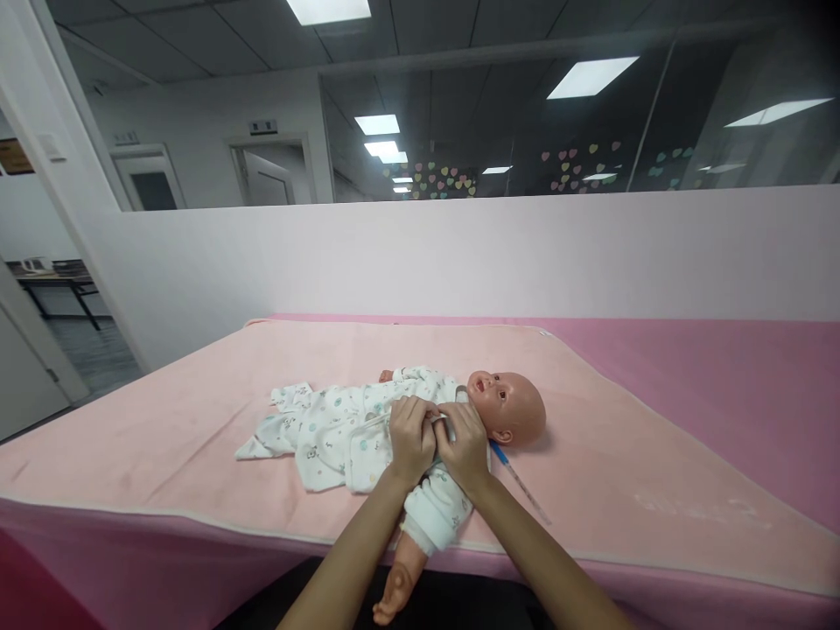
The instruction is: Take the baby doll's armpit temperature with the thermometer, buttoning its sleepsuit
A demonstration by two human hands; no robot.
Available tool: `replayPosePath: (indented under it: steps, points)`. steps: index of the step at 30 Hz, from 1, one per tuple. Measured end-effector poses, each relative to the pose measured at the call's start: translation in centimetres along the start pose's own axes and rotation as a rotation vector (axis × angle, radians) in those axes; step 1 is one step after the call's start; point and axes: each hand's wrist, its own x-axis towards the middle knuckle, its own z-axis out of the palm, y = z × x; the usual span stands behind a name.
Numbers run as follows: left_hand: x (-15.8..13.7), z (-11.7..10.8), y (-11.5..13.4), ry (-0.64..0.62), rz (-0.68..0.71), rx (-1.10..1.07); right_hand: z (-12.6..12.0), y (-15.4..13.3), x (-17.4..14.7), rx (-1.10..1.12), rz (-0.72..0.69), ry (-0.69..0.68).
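Observation:
A baby doll (pixel 514 411) lies on its back with its head to the right. It wears a white printed baby outfit (pixel 354 437). My left hand (pixel 412 439) is closed at the doll's chest, its fingers pinching the front of the outfit. Right beside it, my right hand (pixel 463 443) pinches the same fabric near the neck, fingertips almost touching those of the left. Whether a tie or a snap is between the fingers, I cannot tell. A thermometer (pixel 521 484) with a blue end lies by the doll's shoulder, close to my right wrist.
A peach mat (pixel 623 464) lies under the doll, over a pink cover (pixel 722 376). The doll's near arm (pixel 402 573) hangs past the table's front edge. Behind the table rises a white half-wall (pixel 459 262) with glass above.

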Motion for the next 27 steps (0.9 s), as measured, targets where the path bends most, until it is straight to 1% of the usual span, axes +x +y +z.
replayPosePath:
  steps: [6, 10, 21, 27]
  points:
    - [0.05, -0.03, 0.11, 0.022, 0.027, 0.018, -0.04, -0.07, 0.0, 0.015, -0.034, 0.005]
    - [0.05, -0.11, 0.24, 0.044, 0.02, 0.028, -0.02, 0.04, 0.0, 0.024, -0.044, 0.005]
    - [0.25, -0.25, 0.68, 0.067, 0.025, 0.034, 0.27, 0.34, -0.14, 0.002, -0.02, -0.027]
    - [0.12, -0.06, 0.49, 0.068, 0.012, 0.027, 0.28, 0.52, -0.2, -0.01, -0.012, -0.05]
